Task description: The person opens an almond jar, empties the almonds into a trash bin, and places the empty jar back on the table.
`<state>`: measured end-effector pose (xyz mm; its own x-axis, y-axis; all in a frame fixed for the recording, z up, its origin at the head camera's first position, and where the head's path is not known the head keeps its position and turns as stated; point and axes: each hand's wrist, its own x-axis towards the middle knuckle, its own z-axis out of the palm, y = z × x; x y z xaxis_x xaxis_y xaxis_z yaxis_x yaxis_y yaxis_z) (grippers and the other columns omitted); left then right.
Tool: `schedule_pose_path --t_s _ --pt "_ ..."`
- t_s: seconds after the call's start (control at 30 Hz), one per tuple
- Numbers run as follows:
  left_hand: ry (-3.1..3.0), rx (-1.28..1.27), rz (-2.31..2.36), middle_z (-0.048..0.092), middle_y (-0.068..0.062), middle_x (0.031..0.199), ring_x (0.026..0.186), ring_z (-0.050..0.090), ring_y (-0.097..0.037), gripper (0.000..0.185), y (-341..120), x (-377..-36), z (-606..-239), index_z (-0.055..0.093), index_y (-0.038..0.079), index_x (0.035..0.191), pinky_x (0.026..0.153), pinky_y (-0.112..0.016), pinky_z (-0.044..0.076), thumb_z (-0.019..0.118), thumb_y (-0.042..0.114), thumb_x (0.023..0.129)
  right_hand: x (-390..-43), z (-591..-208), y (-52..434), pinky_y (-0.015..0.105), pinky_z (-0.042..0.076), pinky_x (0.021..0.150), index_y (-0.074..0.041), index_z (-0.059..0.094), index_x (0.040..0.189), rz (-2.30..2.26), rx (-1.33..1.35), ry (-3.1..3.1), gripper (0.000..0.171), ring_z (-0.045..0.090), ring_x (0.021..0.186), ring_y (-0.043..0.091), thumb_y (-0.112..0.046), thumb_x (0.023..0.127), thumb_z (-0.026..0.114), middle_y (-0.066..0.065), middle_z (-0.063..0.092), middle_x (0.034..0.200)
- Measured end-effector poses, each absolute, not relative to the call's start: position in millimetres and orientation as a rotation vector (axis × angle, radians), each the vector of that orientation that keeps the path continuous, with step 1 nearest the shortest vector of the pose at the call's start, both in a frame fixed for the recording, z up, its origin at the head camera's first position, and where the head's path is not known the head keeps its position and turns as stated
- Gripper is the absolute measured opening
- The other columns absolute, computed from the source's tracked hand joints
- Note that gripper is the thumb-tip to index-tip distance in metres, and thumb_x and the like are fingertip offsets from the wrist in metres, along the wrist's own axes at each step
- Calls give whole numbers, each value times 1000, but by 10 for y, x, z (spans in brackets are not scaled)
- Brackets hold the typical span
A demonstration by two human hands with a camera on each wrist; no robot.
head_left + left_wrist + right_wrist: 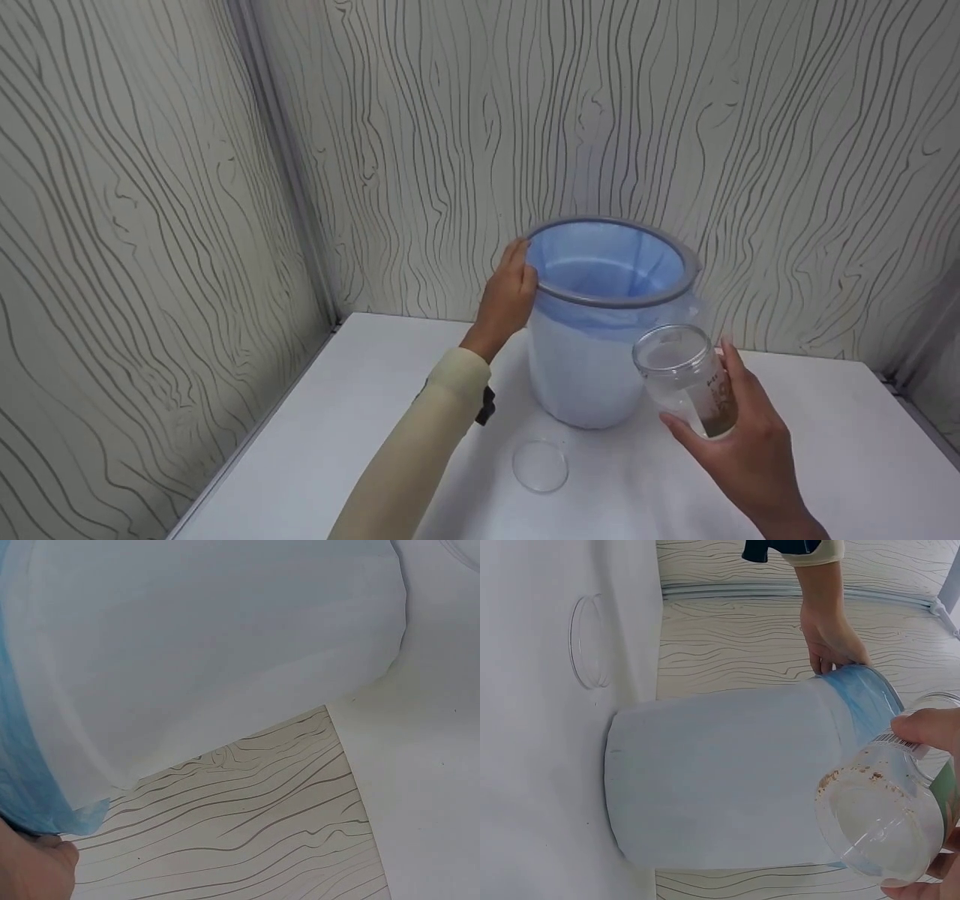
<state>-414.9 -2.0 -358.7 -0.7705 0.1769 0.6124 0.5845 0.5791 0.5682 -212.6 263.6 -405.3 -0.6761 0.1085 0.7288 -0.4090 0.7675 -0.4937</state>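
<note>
A white trash bin [577,375] with a grey rim ring stands upright, lined with a blue bag [581,262]. My left hand [508,294] grips the bin's rim at its left side, fingers over the edge. In my right hand [754,435] is a clear jar [679,379] with a printed label, held at the bin's front right, its open mouth up and leaning left. Brown crumbs cling near the base of the jar [877,821] in the right wrist view. The left wrist view shows the bin's side [202,652] and part of the left hand [34,866].
A clear round lid [540,466] lies flat on the white table [322,450], in front of the bin. Wood-grain patterned walls [450,150] stand behind the table and at the left.
</note>
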Motion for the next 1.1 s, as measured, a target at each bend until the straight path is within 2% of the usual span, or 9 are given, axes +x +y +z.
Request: schedule_pose_path --t_s 0.2,0.33,0.53,0.77,0.97,1.1 --pt "-2312 -607 -1073 31 -9 164 149 33 -21 54 -22 -4134 -3586 35 4 157 119 -35 29 29 25 108 -2105 -4091 2621 66 42 99 -18 28 161 862 207 -2181 121 54 124 41 -13 62 98 23 55 139" --pt "-2317 -608 -1087 31 -9 164 150 31 -21 52 -21 -4123 -3579 34 5 158 120 -36 28 31 22 108 -2095 -4117 2613 67 41 100 -17 28 161 874 197 -2189 121 53 125 42 -12 62 97 24 54 139" --pt "-2326 -596 -1083 30 -9 165 148 34 -22 54 -18 -4135 -3575 34 5 158 118 -37 31 29 24 108 -2081 -4152 2603 67 41 100 -14 29 161 879 187 -2200 120 53 125 44 -13 62 97 25 54 139" --pt "-2332 -596 -1072 30 -8 165 148 35 -23 52 -23 -4139 -3578 35 5 157 118 -39 32 31 22 108 -2071 -4244 2585 67 43 98 -14 31 160 905 174 -2213 118 54 125 41 -14 62 98 23 55 138" --pt "-2329 -598 -1078 30 -8 165 149 33 -21 55 -26 -4127 -3574 34 6 157 119 -37 30 27 28 107 -2071 -4326 2569 67 43 98 -16 30 160 904 172 -2238 118 54 125 40 -16 63 97 21 55 138" --pt "-2328 -609 -1077 30 -9 164 149 31 -21 55 -26 -4124 -3568 35 5 157 119 -37 29 28 27 108 -2066 -4349 2556 67 44 97 -16 30 160 903 165 -2244 118 54 124 38 -16 63 97 20 56 136"
